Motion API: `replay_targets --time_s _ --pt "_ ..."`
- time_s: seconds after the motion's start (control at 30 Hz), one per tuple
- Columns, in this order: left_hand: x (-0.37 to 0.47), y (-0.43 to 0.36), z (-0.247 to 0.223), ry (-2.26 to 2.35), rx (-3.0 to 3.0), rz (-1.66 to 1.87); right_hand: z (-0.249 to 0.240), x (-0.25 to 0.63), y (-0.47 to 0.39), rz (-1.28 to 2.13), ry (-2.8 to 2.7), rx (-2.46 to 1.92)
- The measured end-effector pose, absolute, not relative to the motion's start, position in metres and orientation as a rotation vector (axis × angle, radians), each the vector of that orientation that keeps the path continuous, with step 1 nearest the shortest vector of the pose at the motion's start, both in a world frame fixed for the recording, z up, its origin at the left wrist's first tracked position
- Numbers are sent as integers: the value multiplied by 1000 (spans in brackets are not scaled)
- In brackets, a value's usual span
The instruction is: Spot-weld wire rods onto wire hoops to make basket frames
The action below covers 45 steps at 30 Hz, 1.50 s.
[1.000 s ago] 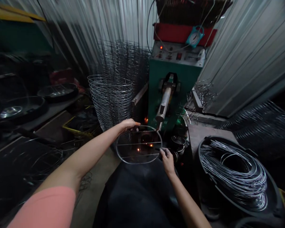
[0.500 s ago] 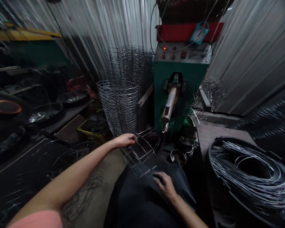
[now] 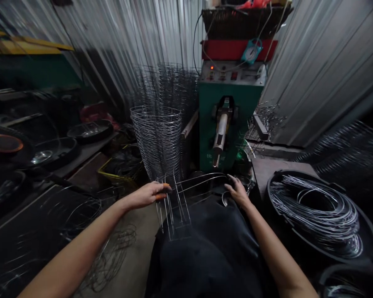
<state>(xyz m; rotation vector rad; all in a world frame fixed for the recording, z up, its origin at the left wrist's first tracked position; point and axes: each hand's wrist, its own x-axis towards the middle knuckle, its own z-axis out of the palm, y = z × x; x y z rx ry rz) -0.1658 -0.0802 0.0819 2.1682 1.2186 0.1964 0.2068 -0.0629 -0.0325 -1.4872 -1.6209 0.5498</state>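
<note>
A bare wire frame (image 3: pixel 179 202) of thin metal rods hangs above the dark apron over my lap. My left hand (image 3: pixel 152 195), with orange covers on its fingertips, is closed on the frame's left part. From there, long curved wires (image 3: pixel 202 180) run rightward to my right hand (image 3: pixel 238 193). The fingertips of that hand are bent around the right end of these wires, and they look dark. Straight rods of the frame point down toward the apron (image 3: pixel 202 248). Where the fingers meet the metal is partly hidden and blurred.
Ahead stands a green machine (image 3: pixel 231 124) with a protruding metal arm (image 3: pixel 220 136). Stacked wire hoops (image 3: pixel 157 140) rise left of it. A black tub (image 3: pixel 272 207) of wire lengths is at right; a yellow-rimmed crate (image 3: pixel 112 176) and loose wire (image 3: pixel 107 265) lie at left.
My right hand has moved up and to the right, from above the apron to the wires' right end. The wire frame has turned in my left hand, its rods now pointing down.
</note>
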Motion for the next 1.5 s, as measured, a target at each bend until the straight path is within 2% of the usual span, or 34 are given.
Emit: replay_targets --time_s 0.2,0.37,0.47,0.6,0.77,0.87,1.0,1.2,1.33,1.5 --pt "-192 -84 77 1046 2060 338 23 210 -77 548 -1809 -1247" --pt "-209 -79 93 1205 1952 755 87 177 -95 437 -1775 -1140" --pt "-183 -81 108 1227 2055 1032 108 145 -94 361 -1926 -1026" --pt "-120 -80 118 954 2268 1060 122 122 -88 223 -2112 -918" --pt "-78 -57 145 704 2204 1229 156 148 -84 -5 -2070 -1056" --pt "-71 -34 166 726 2015 1211 176 173 -75 -121 -2060 -1184" --pt "-57 -11 159 956 1726 922 163 193 -54 -109 -2073 -1477" --pt "-44 -6 99 1159 1752 646 90 197 -39 46 -2113 -1686" --pt "-47 -6 82 1204 2040 672 69 193 -44 92 -2129 -1760" --pt "-48 -1 74 1103 2462 799 68 180 -56 50 -2216 -1835"
